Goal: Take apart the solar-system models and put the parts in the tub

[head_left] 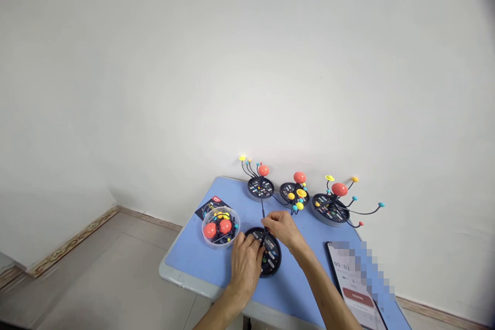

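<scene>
A black round base [274, 263] with a printed face and raised rim lies on the table, tilted slightly in view. My left hand [245, 263] rests over its left side, with thumb and fingers closed about the foot of an upright black rod [263, 238]. Higher up, my right hand [284, 228] pinches the same rod between thumb and forefinger. A thinner dark end of it sticks up past those fingers. Where the rod meets the base is partly hidden by my fingers.
A clear round tub [203, 237] of red balls, small coloured balls and black parts stands left on a dark leaflet [216, 199]. Behind are three planet models [255, 197], [284, 198], [320, 211] on black bases. A phone [348, 270] showing a timer lies right on the blue table [185, 258].
</scene>
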`<state>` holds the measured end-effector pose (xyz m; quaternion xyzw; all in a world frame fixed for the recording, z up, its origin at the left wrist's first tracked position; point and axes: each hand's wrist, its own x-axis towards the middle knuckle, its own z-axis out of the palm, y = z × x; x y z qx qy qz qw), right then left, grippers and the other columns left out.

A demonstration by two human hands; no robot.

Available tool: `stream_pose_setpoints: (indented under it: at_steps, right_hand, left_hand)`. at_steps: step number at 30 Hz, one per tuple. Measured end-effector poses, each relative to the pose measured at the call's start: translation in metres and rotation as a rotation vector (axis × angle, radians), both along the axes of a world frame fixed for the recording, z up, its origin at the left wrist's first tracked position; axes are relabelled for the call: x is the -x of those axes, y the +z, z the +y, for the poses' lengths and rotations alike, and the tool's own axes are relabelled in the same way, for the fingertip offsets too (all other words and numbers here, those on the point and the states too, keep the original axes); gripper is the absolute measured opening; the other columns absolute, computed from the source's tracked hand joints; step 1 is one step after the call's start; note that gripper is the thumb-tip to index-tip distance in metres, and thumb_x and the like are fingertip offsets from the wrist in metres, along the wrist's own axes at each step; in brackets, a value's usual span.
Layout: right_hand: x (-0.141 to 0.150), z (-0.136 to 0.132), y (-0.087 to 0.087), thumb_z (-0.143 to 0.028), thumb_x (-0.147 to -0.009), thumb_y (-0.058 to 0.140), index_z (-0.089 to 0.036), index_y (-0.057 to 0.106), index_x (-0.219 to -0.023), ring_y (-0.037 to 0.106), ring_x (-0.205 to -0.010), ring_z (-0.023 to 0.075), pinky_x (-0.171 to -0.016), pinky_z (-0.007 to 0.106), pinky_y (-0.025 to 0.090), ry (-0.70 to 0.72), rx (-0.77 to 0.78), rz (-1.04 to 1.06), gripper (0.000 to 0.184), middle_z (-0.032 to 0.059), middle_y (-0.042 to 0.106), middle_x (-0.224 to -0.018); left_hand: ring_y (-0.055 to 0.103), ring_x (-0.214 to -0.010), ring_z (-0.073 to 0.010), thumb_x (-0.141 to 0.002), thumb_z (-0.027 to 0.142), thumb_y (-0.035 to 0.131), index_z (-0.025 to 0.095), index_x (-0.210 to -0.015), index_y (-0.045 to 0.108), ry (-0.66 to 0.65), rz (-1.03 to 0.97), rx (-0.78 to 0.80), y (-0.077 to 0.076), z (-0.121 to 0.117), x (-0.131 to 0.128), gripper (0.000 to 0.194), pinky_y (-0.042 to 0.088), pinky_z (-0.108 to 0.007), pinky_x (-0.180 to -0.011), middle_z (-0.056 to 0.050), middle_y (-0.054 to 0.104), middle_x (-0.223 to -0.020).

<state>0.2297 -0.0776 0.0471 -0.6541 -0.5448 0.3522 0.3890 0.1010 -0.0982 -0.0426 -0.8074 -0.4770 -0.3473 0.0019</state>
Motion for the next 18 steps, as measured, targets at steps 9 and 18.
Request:
stream_pose_setpoints:
  at_steps: [9, 18]
  right_hand:
    - [-0.001, -0.041, 0.006, -0.042, -0.066, 0.052, -0.021, 0.042, -0.048, 0.026, -0.048, 0.0076, -0.047, 0.024, 0.021, 0.092, -0.013, 0.129, 0.029, -0.0062, 0.035, -0.046]
    - [0.008, -0.085, 0.000, -0.040, -0.068, 0.051, -0.021, 0.042, -0.051, 0.029, -0.050, 0.0084, -0.050, 0.024, 0.025, 0.186, 0.066, 0.142, 0.027, -0.0061, 0.035, -0.048]
  left_hand:
    - [0.057, -0.081, -0.0249, -0.084, 0.007, 0.055, 0.020, -0.086, 0.068, 0.004, -0.077, 0.041, -0.002, 0.000, 0.000, 0.019, 0.045, -0.038, -0.072, -0.005, 0.068, -0.082]
    - [0.060, -0.074, -0.0187, -0.093, 0.053, 0.050, 0.019, -0.094, 0.072, -0.218, -0.860, 0.434, 0.029, -0.030, 0.030, 0.041, 0.049, -0.030, -0.069, -0.006, 0.067, -0.081]
